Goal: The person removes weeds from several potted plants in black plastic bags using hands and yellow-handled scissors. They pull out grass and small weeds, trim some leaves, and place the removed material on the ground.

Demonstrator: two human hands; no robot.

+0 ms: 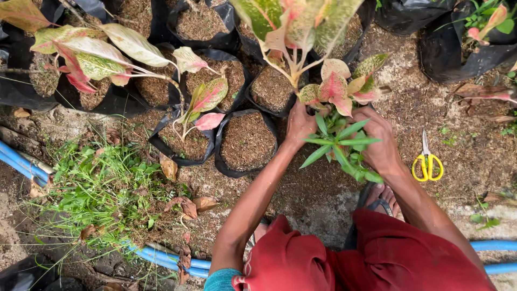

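Note:
My left hand [299, 125] and my right hand [379, 141] reach forward, one on each side of a small plant with narrow green leaves [340, 145]. Both hands press against what holds that plant; the leaves hide the container itself, and I cannot tell how the fingers grip. Just beyond the hands stands a plant with pink and green leaves [336, 86]. Yellow-handled scissors [427, 164] lie on the soil to the right of my right hand.
Several black grow bags of brown husk [246, 143] stand behind and to the left, some with pink-green leafy plants [97, 56]. A grass clump [102, 186] grows at left. Blue hoses [167, 258] cross the ground near my red-clothed knees [377, 258].

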